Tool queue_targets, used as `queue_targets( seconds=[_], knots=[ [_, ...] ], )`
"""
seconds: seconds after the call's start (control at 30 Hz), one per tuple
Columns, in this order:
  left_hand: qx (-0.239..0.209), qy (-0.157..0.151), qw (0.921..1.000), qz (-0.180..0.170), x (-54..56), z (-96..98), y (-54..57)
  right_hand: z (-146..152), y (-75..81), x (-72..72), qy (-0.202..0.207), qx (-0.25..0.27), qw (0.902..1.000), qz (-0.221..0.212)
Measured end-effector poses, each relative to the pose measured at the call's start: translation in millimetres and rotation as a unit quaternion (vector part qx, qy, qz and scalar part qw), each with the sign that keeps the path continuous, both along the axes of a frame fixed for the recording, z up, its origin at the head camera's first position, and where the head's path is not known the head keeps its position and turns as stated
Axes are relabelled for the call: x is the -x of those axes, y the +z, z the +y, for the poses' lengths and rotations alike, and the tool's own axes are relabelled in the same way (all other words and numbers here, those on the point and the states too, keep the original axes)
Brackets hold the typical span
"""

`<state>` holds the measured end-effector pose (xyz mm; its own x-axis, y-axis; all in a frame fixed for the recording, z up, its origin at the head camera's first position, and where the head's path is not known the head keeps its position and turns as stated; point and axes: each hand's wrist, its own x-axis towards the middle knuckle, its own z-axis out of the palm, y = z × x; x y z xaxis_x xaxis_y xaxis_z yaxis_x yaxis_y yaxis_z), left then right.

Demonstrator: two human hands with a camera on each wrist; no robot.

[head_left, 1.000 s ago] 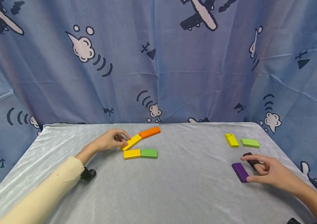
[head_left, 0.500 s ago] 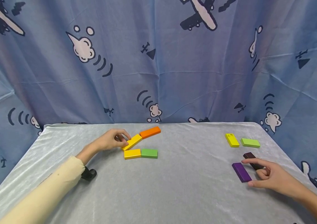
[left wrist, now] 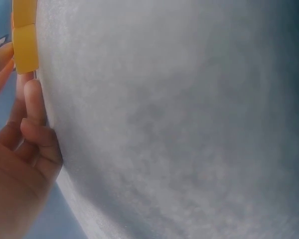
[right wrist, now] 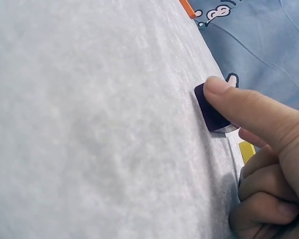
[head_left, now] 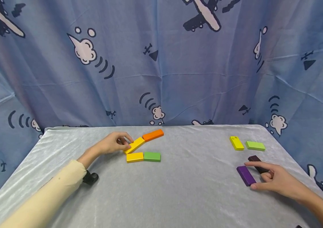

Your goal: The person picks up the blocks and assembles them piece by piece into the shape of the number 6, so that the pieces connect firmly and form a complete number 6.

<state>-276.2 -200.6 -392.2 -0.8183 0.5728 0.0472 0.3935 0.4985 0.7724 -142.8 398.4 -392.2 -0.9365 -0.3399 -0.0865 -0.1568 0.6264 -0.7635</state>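
Note:
My left hand (head_left: 113,142) pinches the left end of a slanted yellow block (head_left: 136,144) between thumb and fingers. That block's far end meets an orange block (head_left: 153,135). Just in front lies a second yellow block (head_left: 134,157), end to end with a green block (head_left: 152,156). At the right, my right hand (head_left: 278,180) spans a purple block (head_left: 246,176) lengthwise, index fingertip at its far end and thumb at its near end. In the right wrist view the thumb overlaps the purple block (right wrist: 209,109). A dark brown block (head_left: 256,162), partly behind the index finger, lies beside it.
Behind the right hand lie a bright yellow block (head_left: 236,143) and a light green block (head_left: 255,145). A pale grey cloth (head_left: 184,190) covers the table. A blue printed curtain (head_left: 178,95) hangs at its back edge.
The right hand's thumb shifts slightly off the purple block and back, and its index fingertip comes nearer the far end. The left hand and its yellow block stay put.

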Motion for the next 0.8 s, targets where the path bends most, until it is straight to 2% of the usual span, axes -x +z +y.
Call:
queue_targets(
  seconds=[0.33, 0.57, 0.8],
  knots=[
    [0.000, 0.000, 1.0000, 0.000, 1.0, -0.1, -1.2, -2.3, -2.6, 2.7, -0.010, -0.010, 0.9999, 0.009],
    [-0.002, -0.002, 1.0000, 0.002, 2.1, -0.6, -1.9, -5.7, -0.3, 1.1, -0.045, -0.016, 0.9988, 0.011],
    [0.004, -0.002, 1.0000, 0.004, 1.8, -0.6, -1.6, -9.0, 1.3, -0.2, -0.056, -0.015, 0.9980, 0.027]
  ],
)
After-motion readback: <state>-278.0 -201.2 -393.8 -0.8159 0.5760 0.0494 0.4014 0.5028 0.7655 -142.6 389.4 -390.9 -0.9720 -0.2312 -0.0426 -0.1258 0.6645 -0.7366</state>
